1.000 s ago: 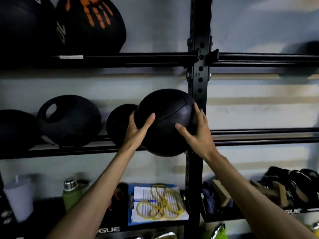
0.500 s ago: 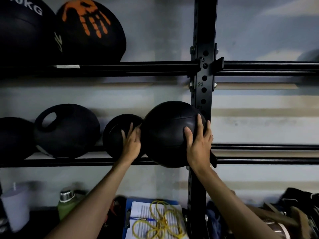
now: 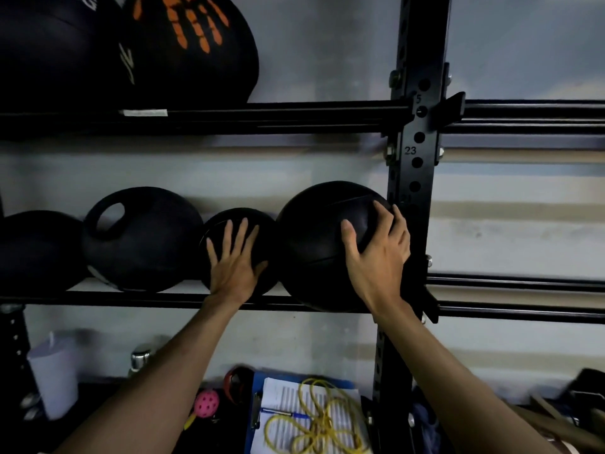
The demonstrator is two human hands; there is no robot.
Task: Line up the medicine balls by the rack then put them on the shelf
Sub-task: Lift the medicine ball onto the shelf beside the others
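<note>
Left hand (image 3: pixel 234 262) and right hand (image 3: pixel 376 257), spread flat, seat the small ball (image 3: pixel 269 240) and large ball (image 3: pixel 314 253) on the shelf (image 3: pixel 131 298); probably nearly done.

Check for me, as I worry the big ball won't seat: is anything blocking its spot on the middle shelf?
Nothing visible: the big ball rests on the shelf rail, between the small ball and the upright.

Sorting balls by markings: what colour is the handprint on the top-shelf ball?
Orange handprint on a black ball, clearest in the head view.
</note>
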